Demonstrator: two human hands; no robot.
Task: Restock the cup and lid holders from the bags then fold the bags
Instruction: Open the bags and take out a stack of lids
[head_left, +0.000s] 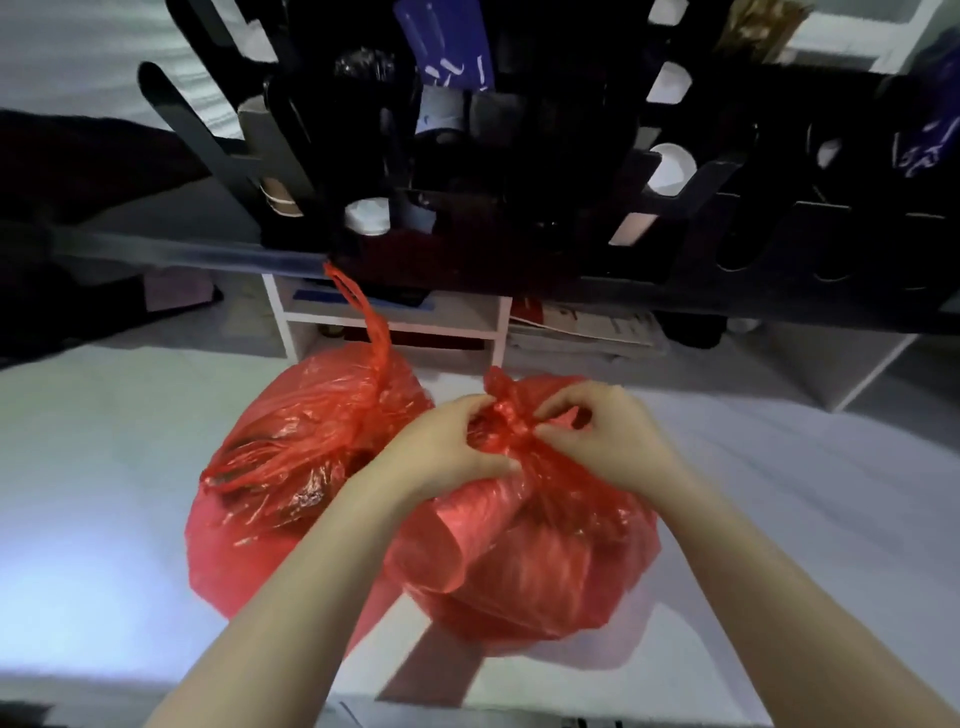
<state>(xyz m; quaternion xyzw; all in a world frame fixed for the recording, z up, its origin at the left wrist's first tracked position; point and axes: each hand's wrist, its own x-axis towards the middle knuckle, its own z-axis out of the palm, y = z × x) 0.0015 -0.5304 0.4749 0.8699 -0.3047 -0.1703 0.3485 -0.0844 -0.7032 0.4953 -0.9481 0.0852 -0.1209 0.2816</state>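
Untying the right bag (519, 561), at 6 o'clock from the cup holder (467, 249). Left hand (447, 447) and right hand (597, 441) pinch its knot (506, 418). Tease loops apart; avoid tearing. Second bag (291, 467) touches at 9 o'clock.

A pale grey-white surface (779, 467) spreads across the lower view, with a bluish patch of light (62, 561) glaring on its left side. The rest of the room is dim. Beyond it stands a white cubby shelf (500, 332) with open compartments: a stack of papers (587, 327) lies in the right one, a flat blue item (358, 300) in the left. Far left, a pinkish box (176, 288) sits in shadow. More white shelving (852, 47) shows at the upper right.
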